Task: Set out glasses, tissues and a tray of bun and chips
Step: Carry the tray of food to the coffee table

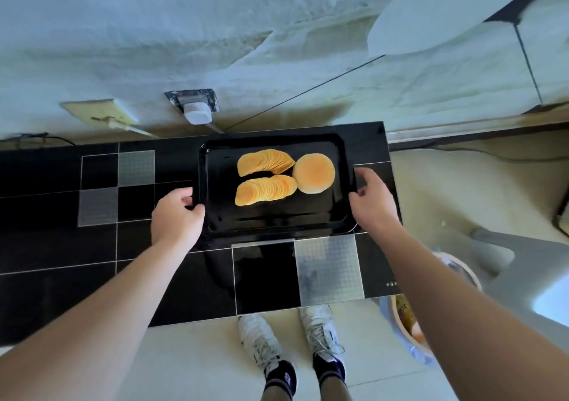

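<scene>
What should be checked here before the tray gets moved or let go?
1. Left hand grip on tray edge: ok.
2. Right hand grip on the opposite edge: ok.
3. Bun inside the rim: ok.
4. Chips in two stacks, none spilled: ok.
5. Tray fully over the black counter: ok.
6. Tray resting or lifted: cannot tell.

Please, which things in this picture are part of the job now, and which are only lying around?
Part of the job:
- black tray, with left hand and right hand gripping its two ends
- bun
- two rows of chips

Only lying around:
- white plug on the wall
- bin by the counter
</scene>
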